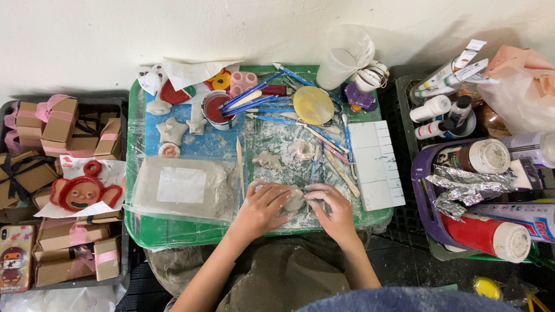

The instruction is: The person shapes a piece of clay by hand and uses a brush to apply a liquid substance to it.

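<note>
While a dark crate (11, 110) of small brown cardboard boxes (58, 124) is sitting at the far left, with a red round-eared clay figure (81, 193) lying on paper in front of it, a green tray (173, 234) is filling the middle. On its left part a plastic-wrapped grey clay block (182, 188) is lying, just beside the left hand (260, 211). That hand's fingers are curling loosely around the left side of a small grey clay lump (295, 201), which is resting on the tray's smeared front part. The right hand (332, 211) is pressing its bent fingers against the lump's other side, so both hands are touching it. Behind them, blue-handled modelling tools (260, 104) are lying scattered. Further right, a white paint palette (376, 164) is lying, then a purple basket (422, 173) holding paint bottles (491, 234).
</note>
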